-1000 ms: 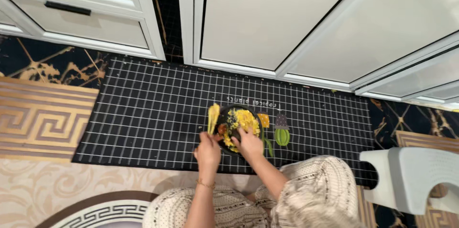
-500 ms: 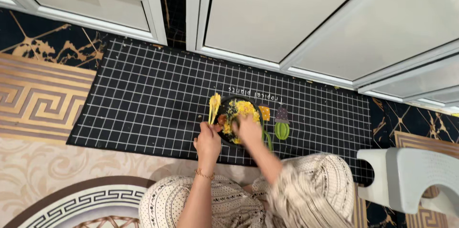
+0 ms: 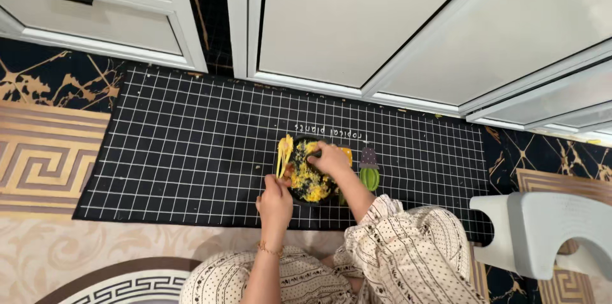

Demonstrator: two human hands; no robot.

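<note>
Two hands over a dark bowl [image 3: 310, 179] at centre frame, on the black grid mat [image 3: 191, 151] on the floor. Left hand [image 3: 275, 203] at the bowl's lower-left rim, fingers curled; seems to pinch the yellow peel [image 3: 284, 149] rising above it, grip partly hidden. Right hand [image 3: 329, 158] on the bowl's upper right, fingers bent down, gripping a small dark tool, kind not discernible. Bowl already holding yellow crumbly food, some orange pieces at left edge. Judged mid-way: contents largely broken up, peel not yet set aside. White cabinet doors [image 3: 357, 17] across upper frame; grey stool [image 3: 548, 230] lower right.
</note>
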